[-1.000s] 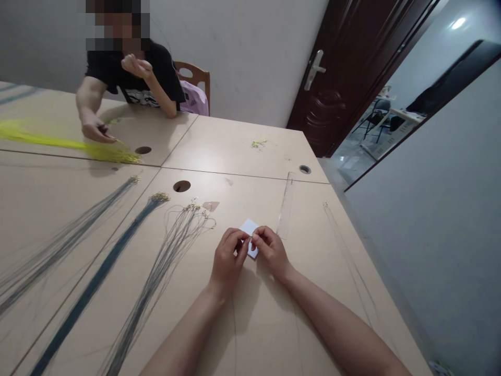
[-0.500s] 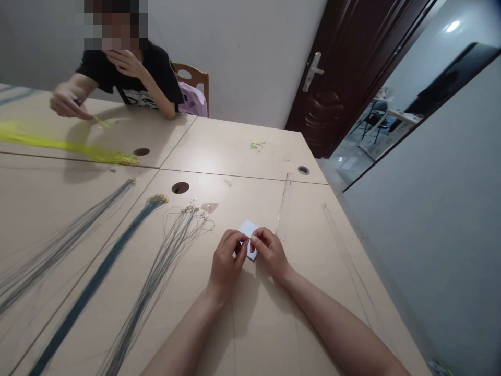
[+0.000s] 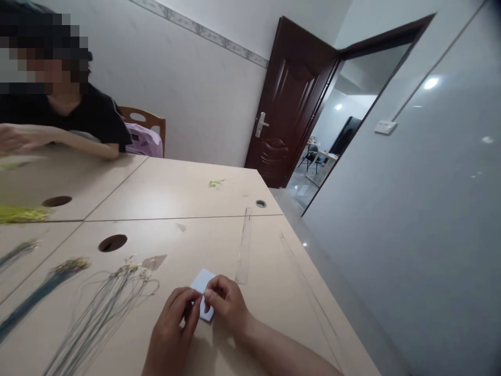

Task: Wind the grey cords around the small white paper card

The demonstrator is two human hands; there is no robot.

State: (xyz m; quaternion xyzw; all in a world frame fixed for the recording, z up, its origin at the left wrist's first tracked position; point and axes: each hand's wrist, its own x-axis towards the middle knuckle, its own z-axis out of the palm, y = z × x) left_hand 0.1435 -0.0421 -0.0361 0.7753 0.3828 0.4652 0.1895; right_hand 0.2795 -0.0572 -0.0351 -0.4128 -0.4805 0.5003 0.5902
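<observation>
My left hand (image 3: 175,321) and my right hand (image 3: 230,307) meet fingertip to fingertip at the bottom middle of the head view. Both are pinched closed. Whatever sits between the fingertips is tiny, and I cannot make it out. Under the fingers lies a small white pad (image 3: 202,280), partly covered by them. Left of my left hand, a bundle of thin grey cords (image 3: 102,305) with gold-coloured ends is spread on the table. A dark teal cord bundle (image 3: 37,298) lies farther left, also with gold-coloured ends.
A clear ruler (image 3: 244,248) lies beyond my right hand. One thin cord (image 3: 303,274) runs along the table's right edge. Yellow-green scraps (image 3: 215,183) and a yellow bundle (image 3: 21,214) are farther back. Across the table sits a person (image 3: 94,120). A cable hole (image 3: 112,243) opens in the tabletop.
The view has swung right and up, so everything sits farther left and lower. My hands keep their pinch over the white pad. The person's raised hand has come down from the face.
</observation>
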